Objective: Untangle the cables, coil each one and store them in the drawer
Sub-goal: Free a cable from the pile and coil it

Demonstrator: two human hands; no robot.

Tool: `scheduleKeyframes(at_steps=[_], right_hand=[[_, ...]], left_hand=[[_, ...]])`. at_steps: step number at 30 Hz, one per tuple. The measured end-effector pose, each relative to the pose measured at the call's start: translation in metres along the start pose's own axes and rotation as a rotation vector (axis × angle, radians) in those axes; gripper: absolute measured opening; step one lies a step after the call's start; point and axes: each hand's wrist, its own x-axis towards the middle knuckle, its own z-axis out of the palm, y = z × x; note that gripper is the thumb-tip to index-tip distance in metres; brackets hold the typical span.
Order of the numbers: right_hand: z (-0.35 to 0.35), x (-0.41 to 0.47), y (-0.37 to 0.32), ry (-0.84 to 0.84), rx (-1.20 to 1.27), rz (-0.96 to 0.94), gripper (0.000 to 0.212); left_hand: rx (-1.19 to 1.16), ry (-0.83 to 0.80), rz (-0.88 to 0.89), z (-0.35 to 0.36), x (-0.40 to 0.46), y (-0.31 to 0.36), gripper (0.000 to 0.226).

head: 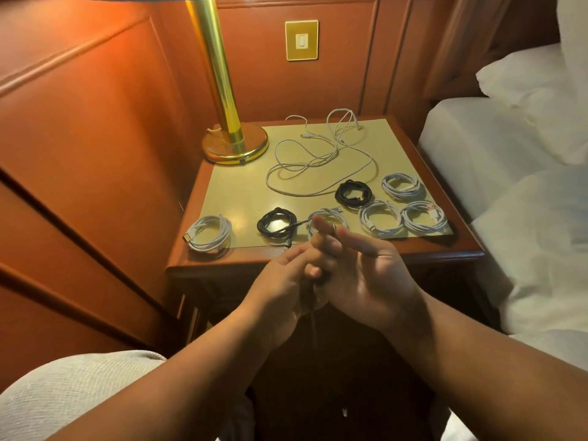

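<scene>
In the head view, both hands are meeting in front of the near edge of a wooden nightstand (pixel 321 259), working a dark cable (pixel 313 316) that is hanging down between the palms. The left hand (pixel 283 281) is curling its fingers around the cable, while the right hand (pixel 359 265) is keeping its fingers mostly extended, with the cable looping over them near the fingertips. On the nightstand's pale mat (pixel 241 192), seven coiled cables are lying along the near side: a white coil (pixel 208 232) at the left, a black coil (pixel 276 222), a white coil partly hidden behind the fingers (pixel 331 214), another black coil (pixel 353 193), and three more white coils (pixel 380 221) (pixel 401 186) (pixel 424 218) to the right. Farther back, loose white cables (pixel 318 160) are sprawling in a tangle, just beside the base of a brass lamp (pixel 235 144). White bedding (pixel 509 173) is lying to the right of the nightstand.
</scene>
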Motion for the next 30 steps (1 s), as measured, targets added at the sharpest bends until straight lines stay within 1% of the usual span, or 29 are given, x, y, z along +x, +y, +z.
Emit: scheduleKeyframes(at_steps=[3,6,8,9,11,12,13,14,16,18,20,21,23,25,26,28,30], right_hand=[[0.0,0.004,-0.008,0.065,-0.175,-0.117,0.038],[-0.009,0.008,-0.016,0.086,-0.443,-0.18,0.042],[-0.013,0.009,-0.018,0.14,-0.674,-0.182,0.044],[-0.013,0.008,-0.018,0.157,-0.889,-0.192,0.046],[-0.014,0.007,-0.015,0.152,-1.536,-0.19,0.05],[-0.016,0.008,-0.012,0.133,-1.838,-0.139,0.052],[-0.016,0.008,-0.011,0.147,-2.05,-0.059,0.052],[-0.016,0.007,-0.011,0.182,-2.152,-0.006,0.053],[-0.018,0.005,-0.011,0.217,-2.231,0.025,0.054],[-0.018,0.005,-0.01,0.219,-2.23,0.011,0.049],[-0.019,0.005,-0.008,0.227,-2.074,0.035,0.053],[-0.019,0.006,-0.007,0.241,-1.952,0.059,0.054],[-0.015,0.01,-0.008,0.305,-1.672,0.131,0.052],[-0.012,0.011,-0.011,0.385,-1.374,0.241,0.05],[-0.012,0.011,-0.013,0.386,-1.238,0.291,0.047],[-0.011,0.008,-0.016,0.318,-1.001,0.353,0.044],[-0.014,0.006,-0.018,0.242,-0.754,0.388,0.047]], left_hand=[[0.028,0.004,-0.047,0.0,0.001,-0.002,0.023],[0.186,-0.018,-0.057,-0.002,0.002,-0.002,0.022],[0.298,-0.063,-0.078,-0.004,0.002,-0.002,0.028],[0.362,-0.092,-0.101,-0.006,0.002,-0.003,0.031],[0.541,-0.13,-0.133,-0.007,0.002,-0.002,0.022],[0.648,-0.125,-0.132,-0.009,0.002,-0.001,0.015],[0.746,-0.107,-0.117,-0.01,0.003,0.001,0.011],[0.817,-0.087,-0.092,-0.011,0.003,0.004,0.011],[0.904,-0.052,-0.023,-0.015,0.002,0.009,0.017],[1.024,-0.017,0.06,-0.019,0.002,0.013,0.021],[1.089,0.013,0.124,-0.022,0.001,0.018,0.019],[1.069,0.014,0.146,-0.022,0.001,0.019,0.018],[0.945,0.011,0.17,-0.023,0.001,0.019,0.016],[0.79,0.073,0.17,-0.024,0.002,0.016,0.007],[0.729,0.103,0.17,-0.025,0.004,0.014,0.009],[0.584,0.105,0.169,-0.026,0.006,0.011,0.013],[0.372,0.061,0.149,-0.025,0.007,0.008,0.013]])
